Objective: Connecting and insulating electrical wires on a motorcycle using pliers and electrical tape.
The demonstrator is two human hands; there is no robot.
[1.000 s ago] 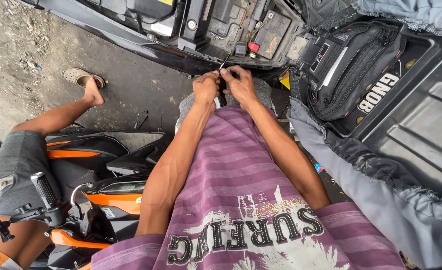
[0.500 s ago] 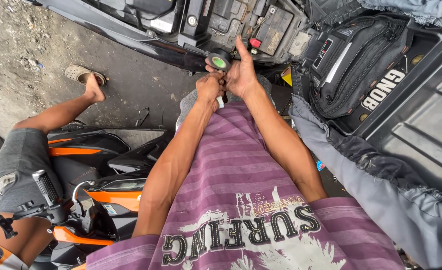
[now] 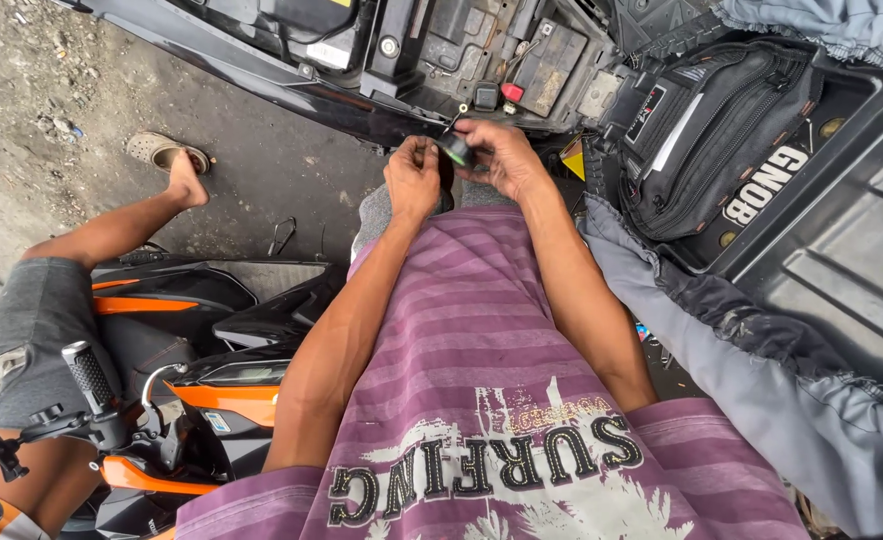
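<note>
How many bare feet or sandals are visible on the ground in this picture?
1 foot with 1 sandal under it, on the ground at upper left, belonging to another person. That person's other foot is hidden.

Bare grey concrete ground (image 3: 251,170) lies open to the left of the hands, while the opened black scooter body (image 3: 431,50) blocks ahead and the black zippered fabric bag (image 3: 701,140) crowds the right.
</note>
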